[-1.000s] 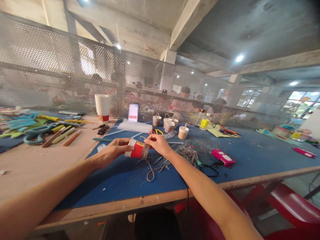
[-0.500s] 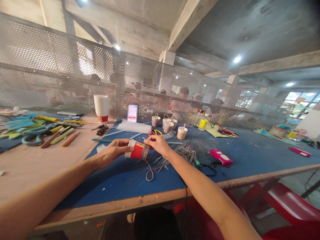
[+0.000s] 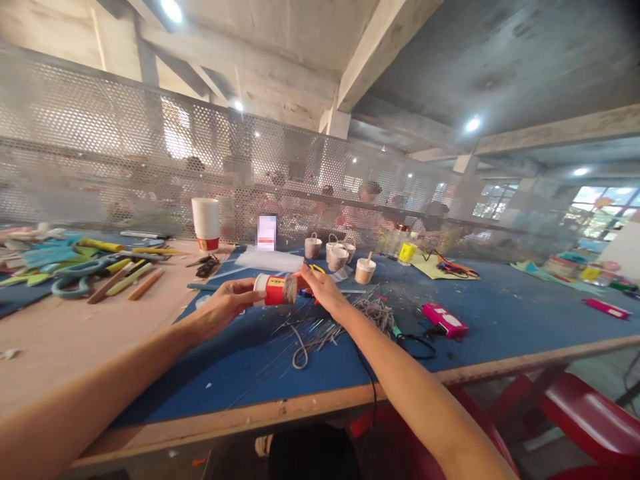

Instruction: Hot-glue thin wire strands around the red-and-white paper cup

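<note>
My left hand [image 3: 234,299] is closed round the white base end of a red and white paper cup [image 3: 276,291], which lies on its side in the air above the blue mat. Grey-brown cord [image 3: 289,290] is wound in a band round the cup's right end. There my right hand [image 3: 323,293] reaches against that end, its fingers together and partly hidden. What they grip, if anything, I cannot make out. Below the cup a loop of cord [image 3: 300,350] rests on the mat, beside a loose tangle of grey cord [image 3: 375,315] and thin strands.
Several small cord-wrapped cups [image 3: 337,255] stand behind my hands, with a phone [image 3: 267,232] and stacked paper cups [image 3: 206,220] further left. Scissors [image 3: 75,280] and tools lie left. A magenta box [image 3: 445,320] sits right. A perforated metal screen [image 3: 280,167] closes off the back.
The cup has turned nearer level. My right hand has gone from pinching at the cord to lying against the cup's corded end. The view has tilted up slightly.
</note>
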A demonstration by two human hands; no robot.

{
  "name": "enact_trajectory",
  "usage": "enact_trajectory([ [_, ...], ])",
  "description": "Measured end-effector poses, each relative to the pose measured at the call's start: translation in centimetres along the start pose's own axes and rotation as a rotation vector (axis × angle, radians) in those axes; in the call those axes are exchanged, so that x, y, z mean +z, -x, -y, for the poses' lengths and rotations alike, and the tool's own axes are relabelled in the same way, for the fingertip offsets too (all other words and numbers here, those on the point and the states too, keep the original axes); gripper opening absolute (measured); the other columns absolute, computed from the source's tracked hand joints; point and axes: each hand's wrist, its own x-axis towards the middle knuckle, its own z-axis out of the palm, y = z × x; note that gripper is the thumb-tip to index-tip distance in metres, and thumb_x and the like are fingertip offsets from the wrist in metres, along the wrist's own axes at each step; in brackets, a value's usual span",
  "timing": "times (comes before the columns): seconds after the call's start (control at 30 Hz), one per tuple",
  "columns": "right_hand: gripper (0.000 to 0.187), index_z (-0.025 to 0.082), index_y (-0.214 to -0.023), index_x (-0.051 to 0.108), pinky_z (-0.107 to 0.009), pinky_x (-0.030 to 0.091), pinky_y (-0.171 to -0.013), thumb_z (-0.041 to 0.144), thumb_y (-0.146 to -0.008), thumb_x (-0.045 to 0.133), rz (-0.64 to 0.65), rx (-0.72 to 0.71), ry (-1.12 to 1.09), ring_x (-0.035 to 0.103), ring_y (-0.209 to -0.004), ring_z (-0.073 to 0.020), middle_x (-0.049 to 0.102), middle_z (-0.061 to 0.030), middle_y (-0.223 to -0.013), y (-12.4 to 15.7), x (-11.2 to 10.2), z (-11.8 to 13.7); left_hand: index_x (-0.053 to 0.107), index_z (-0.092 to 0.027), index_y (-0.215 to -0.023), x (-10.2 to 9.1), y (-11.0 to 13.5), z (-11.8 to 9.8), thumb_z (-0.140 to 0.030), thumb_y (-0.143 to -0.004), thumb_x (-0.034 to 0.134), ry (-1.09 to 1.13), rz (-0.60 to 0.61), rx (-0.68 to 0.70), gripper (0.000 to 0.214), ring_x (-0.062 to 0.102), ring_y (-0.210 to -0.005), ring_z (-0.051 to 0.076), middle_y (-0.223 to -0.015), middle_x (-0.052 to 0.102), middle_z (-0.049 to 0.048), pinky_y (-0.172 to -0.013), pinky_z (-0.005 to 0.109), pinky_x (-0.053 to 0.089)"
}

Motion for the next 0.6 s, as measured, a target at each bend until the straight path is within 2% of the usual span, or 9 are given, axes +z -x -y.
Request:
enact_trajectory([
  [0.1, 0.064, 0.019, -0.115, 0.073, -0.034, 0.052, -0.096, 0.076, -0.088, 0.059, 0.032, -0.080, 0.114, 0.071, -0.107, -0.0239, 0.076, -0.0070, -0.111, 0.0, 0.2, -0.3, 0.084, -0.019, -0.099, -0.1, -0.1, 0.1, -0.035, -0.072, 0.087, 0.030, 0.025, -0.026, 0.031, 0.073, -0.086, 0.027, -0.100, 0.083, 0.0109, -0.078, 0.034, 0.055],
  [0.23, 0.053, 0.019, -0.119, 0.070, -0.033, 0.054, -0.094, 0.060, -0.085, 0.075, 0.002, -0.100, 0.109, 0.072, -0.103, -0.0216, 0.075, -0.0082, -0.112, 0.2, 0.6, -0.3, 0.083, -0.019, -0.101, 0.1, 0.1, -0.2, -0.035, -0.076, 0.085, 0.116, 0.047, -0.080, 0.030, 0.075, -0.089, 0.028, -0.101, 0.083, 0.0119, -0.083, 0.034, 0.057],
  [0.33, 0.044, 0.021, -0.120, 0.068, -0.034, 0.054, -0.098, 0.043, -0.084, 0.080, -0.019, -0.198, 0.147, 0.070, -0.109, -0.0210, 0.073, -0.0076, -0.121, 0.5, 0.9, 0.1, 0.082, -0.018, -0.102, 0.0, 0.0, -0.2, -0.039, -0.078, 0.084, 0.181, 0.047, -0.131, 0.032, 0.076, -0.089, 0.030, -0.104, 0.083, 0.0142, -0.081, 0.037, 0.059],
  [0.47, 0.045, 0.022, -0.123, 0.066, -0.036, 0.050, -0.107, 0.024, -0.081, 0.082, -0.022, -0.367, 0.270, 0.064, -0.121, -0.0219, 0.069, -0.0073, -0.127, 1.1, 1.2, 0.7, 0.084, -0.016, -0.097, -0.4, -0.3, 0.3, -0.039, -0.078, 0.084, 0.154, 0.018, -0.150, 0.029, 0.076, -0.087, 0.027, -0.104, 0.083, 0.0150, -0.074, 0.031, 0.058],
  [0.53, 0.046, 0.022, -0.123, 0.066, -0.038, 0.047, -0.110, 0.020, -0.080, 0.082, -0.014, -0.411, 0.304, 0.063, -0.123, -0.0220, 0.069, -0.0068, -0.126, 1.2, 1.3, 0.9, 0.084, -0.017, -0.095, -0.5, -0.4, 0.5, -0.035, -0.077, 0.085, 0.132, 0.004, -0.162, 0.026, 0.076, -0.084, 0.026, -0.100, 0.083, 0.0141, -0.074, 0.030, 0.057],
  [0.6, 0.044, 0.023, -0.121, 0.067, -0.038, 0.046, -0.111, 0.025, -0.081, 0.083, -0.012, -0.430, 0.305, 0.063, -0.123, -0.0219, 0.069, -0.0068, -0.125, 1.3, 1.3, 1.0, 0.085, -0.017, -0.094, -0.4, -0.4, 0.5, -0.031, -0.073, 0.088, 0.138, -0.067, -0.139, 0.025, 0.076, -0.080, 0.027, -0.096, 0.084, 0.0139, -0.072, 0.031, 0.057],
])
